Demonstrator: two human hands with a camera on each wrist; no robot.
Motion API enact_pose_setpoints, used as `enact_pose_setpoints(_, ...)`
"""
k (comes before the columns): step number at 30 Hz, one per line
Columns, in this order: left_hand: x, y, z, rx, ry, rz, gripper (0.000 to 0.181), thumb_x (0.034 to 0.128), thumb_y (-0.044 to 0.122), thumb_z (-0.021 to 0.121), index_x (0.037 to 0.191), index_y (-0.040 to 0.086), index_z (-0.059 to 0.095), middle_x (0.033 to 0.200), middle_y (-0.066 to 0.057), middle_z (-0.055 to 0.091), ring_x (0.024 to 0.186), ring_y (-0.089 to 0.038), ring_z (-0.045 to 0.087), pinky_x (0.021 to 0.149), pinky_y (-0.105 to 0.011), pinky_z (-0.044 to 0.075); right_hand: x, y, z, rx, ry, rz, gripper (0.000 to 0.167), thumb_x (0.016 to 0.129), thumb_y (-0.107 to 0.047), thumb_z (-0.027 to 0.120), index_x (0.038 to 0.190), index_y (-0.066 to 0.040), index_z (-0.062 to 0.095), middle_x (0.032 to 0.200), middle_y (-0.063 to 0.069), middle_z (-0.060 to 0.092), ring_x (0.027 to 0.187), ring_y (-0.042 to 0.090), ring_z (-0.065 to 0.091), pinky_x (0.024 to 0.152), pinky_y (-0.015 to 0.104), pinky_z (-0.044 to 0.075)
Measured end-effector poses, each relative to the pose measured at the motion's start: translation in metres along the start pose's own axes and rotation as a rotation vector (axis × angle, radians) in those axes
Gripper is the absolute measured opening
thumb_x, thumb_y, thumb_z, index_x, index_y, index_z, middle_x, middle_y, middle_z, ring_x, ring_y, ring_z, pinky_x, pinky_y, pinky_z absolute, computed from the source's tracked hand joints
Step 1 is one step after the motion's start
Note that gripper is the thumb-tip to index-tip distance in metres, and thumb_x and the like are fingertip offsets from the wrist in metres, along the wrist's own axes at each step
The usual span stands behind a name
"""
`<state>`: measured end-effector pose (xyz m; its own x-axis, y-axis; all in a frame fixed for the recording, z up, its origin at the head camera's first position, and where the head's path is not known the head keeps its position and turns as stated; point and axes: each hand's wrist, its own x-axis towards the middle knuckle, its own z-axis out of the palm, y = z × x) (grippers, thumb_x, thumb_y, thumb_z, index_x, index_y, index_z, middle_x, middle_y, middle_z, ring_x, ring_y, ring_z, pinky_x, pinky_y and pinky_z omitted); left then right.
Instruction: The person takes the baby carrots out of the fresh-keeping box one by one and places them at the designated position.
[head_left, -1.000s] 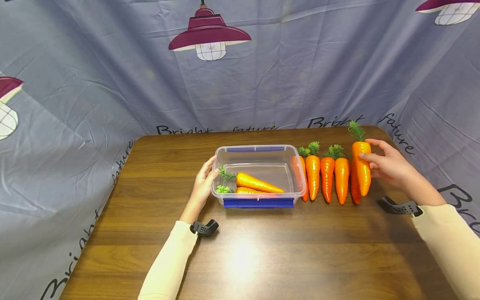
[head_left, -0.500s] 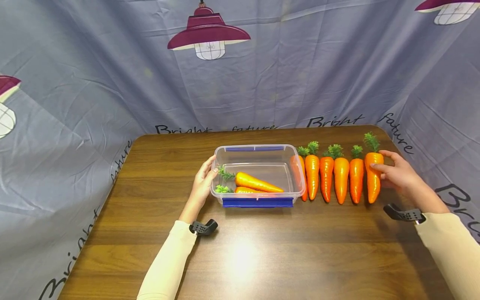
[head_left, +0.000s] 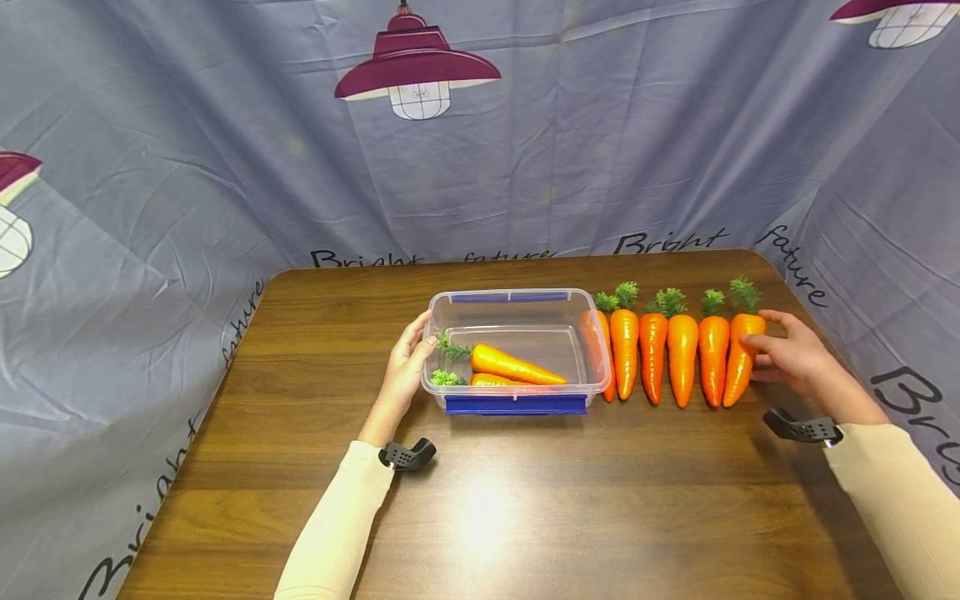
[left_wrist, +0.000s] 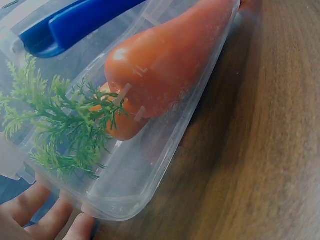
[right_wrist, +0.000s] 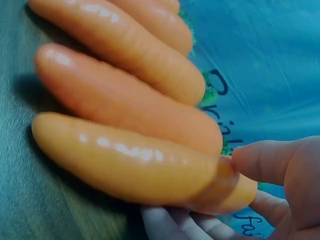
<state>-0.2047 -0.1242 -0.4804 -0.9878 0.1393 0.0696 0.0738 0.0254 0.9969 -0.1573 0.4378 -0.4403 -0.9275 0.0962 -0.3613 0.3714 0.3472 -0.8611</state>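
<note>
A clear plastic food box [head_left: 517,327] with blue clips stands mid-table in the head view. Two carrots [head_left: 517,367] with green tops lie inside it, one partly hidden behind the front wall. My left hand [head_left: 407,367] holds the box's left end, thumb at the rim and fingers along the outside; several of these fingers [left_wrist: 55,215] show in the left wrist view. On the right, my right hand [head_left: 798,358] grips the thick end of an orange carrot [head_left: 741,358], its thumb on top and fingers underneath. That carrot lies at the row's right end, its tip close to the neighbouring carrot [right_wrist: 125,105].
Several more carrots [head_left: 682,362] lie side by side, tops toward the back, between the box and my right hand. The leftmost carrot is partly seen through the box wall. A grey-blue printed curtain [head_left: 525,192] borders the wooden table [head_left: 600,500].
My right hand first carried the carrot right and down from over the row, then turned it so its tip moved left against its neighbour. The left hand and box stay put.
</note>
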Motion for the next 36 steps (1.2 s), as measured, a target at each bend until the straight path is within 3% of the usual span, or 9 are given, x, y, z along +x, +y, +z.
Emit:
enact_pose_setpoints(9,0.001,-0.001,0.000,-0.008,0.000,0.006,0.051,0.1050,0.007,0.046,0.156,0.008,0.039,0.157,-0.024,0.043,0.137,-0.039,0.049,0.113,-0.057,0.043,-0.001,0.004,-0.001,-0.058,0.019,0.012,0.084,0.105,-0.019,0.051,0.156,0.007,-0.010,0.098,-0.003,0.051,0.077,0.001,0.064,0.072,0.032,0.064)
enact_pose_setpoints(15,0.001,0.000,-0.001,-0.008,0.000,0.003,0.051,0.1052,0.008,0.046,0.156,0.008,0.038,0.158,-0.024,0.042,0.138,-0.040,0.048,0.114,-0.058,0.042,-0.002,0.005,-0.003,-0.073,0.038,0.026,0.084,0.105,-0.019,0.051,0.156,0.007,-0.010,0.093,-0.008,0.054,0.075,0.001,0.065,0.073,0.034,0.064)
enact_pose_setpoints(20,0.000,0.000,0.000,0.002,-0.003,0.002,0.052,0.1050,0.008,0.047,0.156,0.009,0.038,0.159,-0.024,0.042,0.137,-0.038,0.049,0.112,-0.055,0.044,-0.003,0.006,-0.002,-0.123,0.112,0.012,0.081,0.105,-0.020,0.050,0.156,0.010,-0.004,0.110,0.021,0.053,0.072,0.000,0.063,0.070,0.034,0.064)
enact_pose_setpoints(23,0.000,0.000,0.000,0.001,-0.005,0.001,0.052,0.1053,0.009,0.047,0.156,0.010,0.038,0.160,-0.022,0.041,0.138,-0.038,0.048,0.112,-0.056,0.044,-0.005,0.004,-0.005,-0.149,0.156,0.001,0.077,0.104,-0.020,0.049,0.156,0.011,0.000,0.119,0.027,0.047,0.071,-0.001,0.062,0.068,0.033,0.064)
enact_pose_setpoints(26,0.000,0.000,0.000,-0.006,-0.007,0.000,0.051,0.1056,0.009,0.047,0.156,0.010,0.038,0.160,-0.021,0.041,0.139,-0.038,0.047,0.113,-0.057,0.043,-0.007,0.000,-0.012,-0.144,0.182,-0.013,0.077,0.104,-0.022,0.050,0.157,0.009,0.003,0.101,-0.001,0.060,0.072,-0.004,0.060,0.067,0.030,0.063)
enact_pose_setpoints(30,0.000,-0.002,-0.001,-0.004,-0.006,0.000,0.051,0.1058,0.009,0.046,0.156,0.010,0.038,0.162,-0.020,0.038,0.142,-0.038,0.045,0.116,-0.058,0.040,-0.009,-0.009,-0.020,-0.080,0.186,-0.053,0.067,0.103,-0.023,0.053,0.157,-0.001,0.020,0.080,-0.036,0.051,0.072,-0.008,0.059,0.064,0.024,0.061)
enact_pose_setpoints(34,0.000,-0.002,0.000,-0.008,-0.007,0.000,0.051,0.1059,0.009,0.046,0.156,0.010,0.038,0.162,-0.020,0.038,0.141,-0.038,0.045,0.115,-0.058,0.040,-0.011,-0.021,-0.019,-0.027,0.193,-0.102,0.049,0.102,-0.021,0.056,0.146,-0.023,0.034,0.081,-0.037,0.054,0.072,-0.009,0.059,0.061,0.018,0.059)
enact_pose_setpoints(36,0.000,-0.001,0.000,-0.010,-0.008,0.001,0.051,0.1059,0.009,0.046,0.156,0.010,0.038,0.162,-0.020,0.039,0.141,-0.038,0.046,0.115,-0.059,0.041,-0.011,-0.028,-0.016,-0.031,0.200,-0.126,0.048,0.102,-0.021,0.057,0.145,-0.026,0.035,0.082,-0.037,0.054,0.072,-0.010,0.059,0.061,0.018,0.059)
